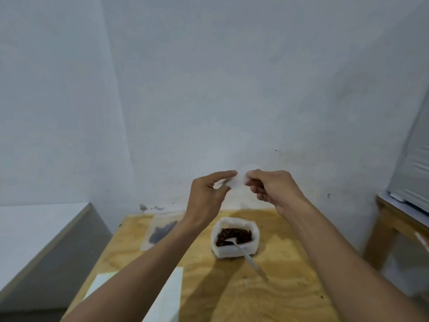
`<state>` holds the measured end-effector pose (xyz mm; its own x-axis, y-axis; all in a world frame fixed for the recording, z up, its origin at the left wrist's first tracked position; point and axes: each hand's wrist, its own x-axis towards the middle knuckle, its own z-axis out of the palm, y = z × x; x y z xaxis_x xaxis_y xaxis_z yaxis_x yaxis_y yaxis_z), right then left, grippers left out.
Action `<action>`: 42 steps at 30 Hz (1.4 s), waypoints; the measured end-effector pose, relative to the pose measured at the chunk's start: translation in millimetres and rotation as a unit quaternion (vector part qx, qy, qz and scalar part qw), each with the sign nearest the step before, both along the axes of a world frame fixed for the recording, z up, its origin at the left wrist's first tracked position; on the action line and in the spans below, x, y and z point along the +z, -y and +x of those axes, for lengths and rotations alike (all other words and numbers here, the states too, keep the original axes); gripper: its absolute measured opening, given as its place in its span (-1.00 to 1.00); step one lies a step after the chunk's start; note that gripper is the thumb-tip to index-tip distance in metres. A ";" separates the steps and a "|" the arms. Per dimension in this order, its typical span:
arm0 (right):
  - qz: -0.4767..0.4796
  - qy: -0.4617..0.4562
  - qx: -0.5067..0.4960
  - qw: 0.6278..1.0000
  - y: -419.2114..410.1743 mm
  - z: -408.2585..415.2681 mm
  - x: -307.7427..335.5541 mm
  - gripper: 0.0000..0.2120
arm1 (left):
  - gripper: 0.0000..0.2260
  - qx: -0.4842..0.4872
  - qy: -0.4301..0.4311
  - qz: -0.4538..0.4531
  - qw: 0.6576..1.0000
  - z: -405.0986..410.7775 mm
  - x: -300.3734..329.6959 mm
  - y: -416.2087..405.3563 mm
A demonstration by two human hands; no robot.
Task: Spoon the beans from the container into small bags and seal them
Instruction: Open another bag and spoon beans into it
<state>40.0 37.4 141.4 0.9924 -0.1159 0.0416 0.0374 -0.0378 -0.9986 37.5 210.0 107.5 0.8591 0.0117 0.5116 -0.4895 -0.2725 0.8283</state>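
Note:
A white container [234,252] of dark brown beans [234,235] stands on the wooden table [267,293]. A white spoon [246,254] rests in it, handle pointing toward me and to the right. Raised above the container, my left hand [206,196] and my right hand [271,189] both pinch a small clear bag [239,181] between their fingertips. The bag is blurred and pale against the wall, so its contents cannot be told. A flat clear bag holding dark beans [160,231] lies on the table to the left of the container.
White sheets or empty bags [171,296] lie near the table's front left, partly under my left forearm. A pale wall stands right behind the table. A white-topped surface [34,231] is at the left, and a wooden stand with a white appliance [408,205] is at the right.

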 end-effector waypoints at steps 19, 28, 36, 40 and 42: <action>-0.211 0.083 0.127 0.966 -33.7 18.3 -36.1 -0.60 | -0.68 0.077 -0.070 0.085 0.991 2.7 -16.4 -28.7; -0.183 0.055 0.078 0.979 -37.0 12.2 -33.1 -0.64 | -0.72 0.083 -0.036 0.122 0.988 7.7 -0.9 -35.7; -0.156 0.041 0.181 0.970 -36.7 4.4 -23.4 -0.72 | 0.21 -0.142 -0.118 0.352 0.918 -1.5 9.2 -61.8; -0.205 0.029 0.170 0.963 -39.5 8.4 -29.9 -0.71 | -0.04 -0.107 -0.090 0.360 0.922 2.0 1.6 -62.7; -0.266 0.029 0.134 0.954 -42.0 8.2 -33.0 -0.77 | -0.09 -0.078 -0.061 0.400 0.911 4.3 -6.9 -63.9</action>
<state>48.3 79.4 108.5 0.9778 0.1940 0.0787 0.1706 -0.5208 -0.8364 41.8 273.9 100.6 0.8696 -0.4495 0.2041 -0.4914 -0.7482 0.4459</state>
